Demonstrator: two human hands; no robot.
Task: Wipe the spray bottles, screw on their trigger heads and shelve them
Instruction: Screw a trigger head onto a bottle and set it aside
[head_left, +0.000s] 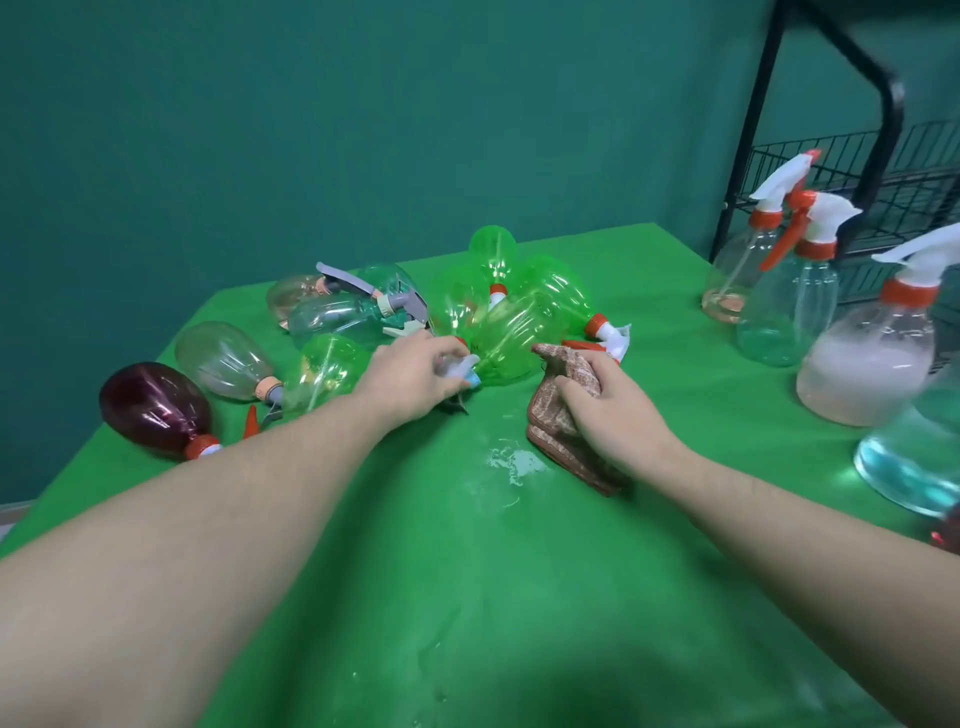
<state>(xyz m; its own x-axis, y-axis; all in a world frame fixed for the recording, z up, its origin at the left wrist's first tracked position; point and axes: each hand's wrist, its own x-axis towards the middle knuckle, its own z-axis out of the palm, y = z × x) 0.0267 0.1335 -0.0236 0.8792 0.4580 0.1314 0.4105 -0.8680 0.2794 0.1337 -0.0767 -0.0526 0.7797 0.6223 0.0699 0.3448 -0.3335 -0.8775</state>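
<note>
On the table (467, 571), draped in green cloth, a heap of spray bottles lies on its side toward the far edge, and the next move turns on the green bottle (511, 332) at the middle of that heap. Its long axis runs from its base, which points toward the far right corner, down to its neck, which points toward the near left and ends at the white trigger head (462, 366). The left hand (415, 379) is the nearer one and sits right at that neck end, fingers curled round the trigger head; whether it is turning or only holding cannot be told. The right hand (608, 410) lies just beside the bottle's near right flank, fingers closed tight on a bunched brown patterned rag (563, 395), which trails down onto the table. A small wet patch (511, 462) shines on the cloth between the two hands. Several upright bottles (789, 291) with heads fitted stand along the right edge, close to a black wire shelf (883, 171) beyond the far right corner.
</note>
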